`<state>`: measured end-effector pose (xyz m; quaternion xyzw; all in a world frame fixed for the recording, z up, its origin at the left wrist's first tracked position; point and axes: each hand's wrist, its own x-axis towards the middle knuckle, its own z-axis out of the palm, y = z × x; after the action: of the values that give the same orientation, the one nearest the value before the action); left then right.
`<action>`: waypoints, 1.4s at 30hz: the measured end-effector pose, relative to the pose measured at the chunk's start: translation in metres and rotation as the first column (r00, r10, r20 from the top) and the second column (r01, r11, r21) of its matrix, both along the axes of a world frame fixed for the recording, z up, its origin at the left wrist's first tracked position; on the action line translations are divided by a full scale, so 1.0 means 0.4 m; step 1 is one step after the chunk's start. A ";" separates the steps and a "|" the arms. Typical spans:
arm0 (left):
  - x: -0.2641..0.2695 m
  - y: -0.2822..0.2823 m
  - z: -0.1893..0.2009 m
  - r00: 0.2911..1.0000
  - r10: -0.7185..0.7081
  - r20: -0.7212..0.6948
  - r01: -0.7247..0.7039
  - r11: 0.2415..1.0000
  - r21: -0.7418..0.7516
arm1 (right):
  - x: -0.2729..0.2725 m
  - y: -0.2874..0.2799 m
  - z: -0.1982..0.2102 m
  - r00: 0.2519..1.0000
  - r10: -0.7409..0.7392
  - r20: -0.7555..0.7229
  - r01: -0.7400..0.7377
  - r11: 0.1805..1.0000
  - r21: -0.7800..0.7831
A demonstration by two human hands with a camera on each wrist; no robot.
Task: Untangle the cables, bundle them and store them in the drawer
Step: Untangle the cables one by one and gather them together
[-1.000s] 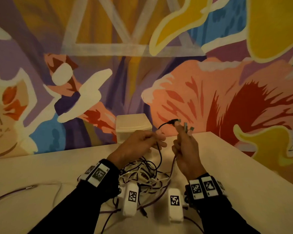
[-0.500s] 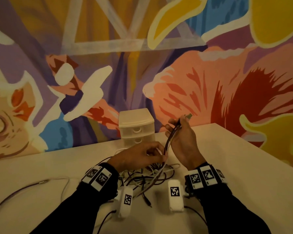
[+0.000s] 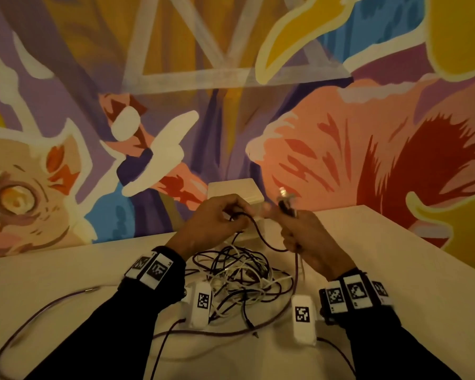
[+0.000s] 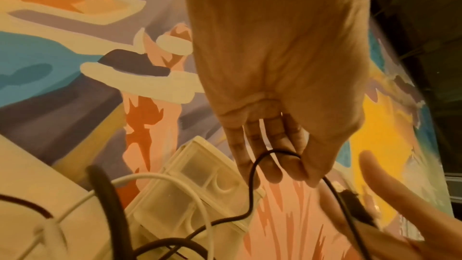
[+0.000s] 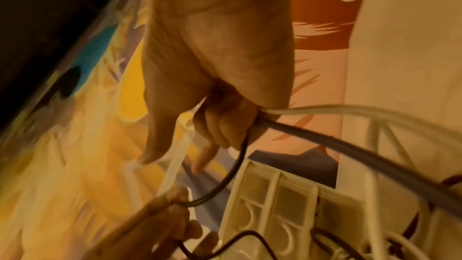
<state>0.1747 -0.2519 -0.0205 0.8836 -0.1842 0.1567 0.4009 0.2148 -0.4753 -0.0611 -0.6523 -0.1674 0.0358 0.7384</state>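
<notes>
A tangle of black, purple and white cables (image 3: pixel 239 281) lies on the pale table (image 3: pixel 66 275) between my wrists. My left hand (image 3: pixel 225 218) pinches a thin black cable (image 4: pixel 252 177) and lifts a loop of it above the pile. My right hand (image 3: pixel 294 226) grips a bunch of several cable ends (image 5: pixel 287 124), their plugs (image 3: pixel 284 198) sticking up above the fist. A small cream drawer unit (image 3: pixel 235 192) stands against the wall behind my hands, mostly hidden by them; its drawers (image 5: pixel 275 205) look closed.
A purple cable (image 3: pixel 39 311) runs in a long loop across the table's left side. White wrist devices (image 3: pixel 200 303) with printed markers hang under both arms. The painted wall (image 3: pixel 340 133) closes the far side; the table's right edge (image 3: pixel 436 250) runs diagonally.
My left hand has risen from the pile to the level of the right hand, drawing the black cable up. The right hand stays raised with the cable ends.
</notes>
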 end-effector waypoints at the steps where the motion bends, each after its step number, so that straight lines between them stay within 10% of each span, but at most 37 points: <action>1: 0.000 0.000 0.002 1.000 0.011 0.018 -0.011 1.000 0.017 | -0.010 0.010 -0.001 0.999 0.031 0.041 -0.026 0.992 -0.125; 7: 0.016 0.026 -0.028 0.997 0.075 -0.017 -0.075 0.996 -0.039 | -0.026 0.004 0.002 0.982 0.150 0.111 -0.103 0.931 -0.349; 13: 0.009 0.012 -0.044 0.993 0.102 -0.059 -0.103 0.995 -0.001 | -0.016 0.012 0.009 0.973 0.183 0.141 -0.214 0.943 0.255; 18: 0.015 -0.004 -0.091 0.976 -0.051 -0.214 0.090 0.981 0.174 | -0.027 0.009 0.014 0.974 0.180 0.138 -0.221 0.887 0.404; 22: 0.040 0.050 -0.115 0.992 0.053 -0.118 -0.030 0.981 0.191 | -0.023 -0.016 0.021 0.982 0.159 0.105 -0.190 0.858 0.477; 29: 0.023 0.115 -0.057 0.975 0.218 -0.041 -0.222 0.964 -0.149 | 0.035 -0.040 -0.014 0.959 -0.279 -0.050 0.281 0.918 0.279; 33: -0.004 0.118 -0.009 0.965 0.262 -0.017 -0.242 0.864 -0.442 | 0.045 -0.023 -0.049 0.868 -0.483 0.117 0.476 0.875 0.083; 39: -0.013 0.056 -0.003 0.970 0.241 0.012 -0.212 0.873 -0.439 | 0.014 0.055 -0.054 0.875 -0.262 0.406 0.374 0.900 -0.224; 42: -0.008 0.033 -0.020 0.969 0.242 0.041 -0.216 0.920 -0.327 | -0.005 0.083 -0.051 0.898 -0.220 0.380 0.284 0.951 -0.121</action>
<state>0.1716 -0.2385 -0.0287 0.8154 -0.0678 0.2657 0.5098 0.2126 -0.4419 -0.0816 -0.7256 -0.2105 -0.1668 0.6335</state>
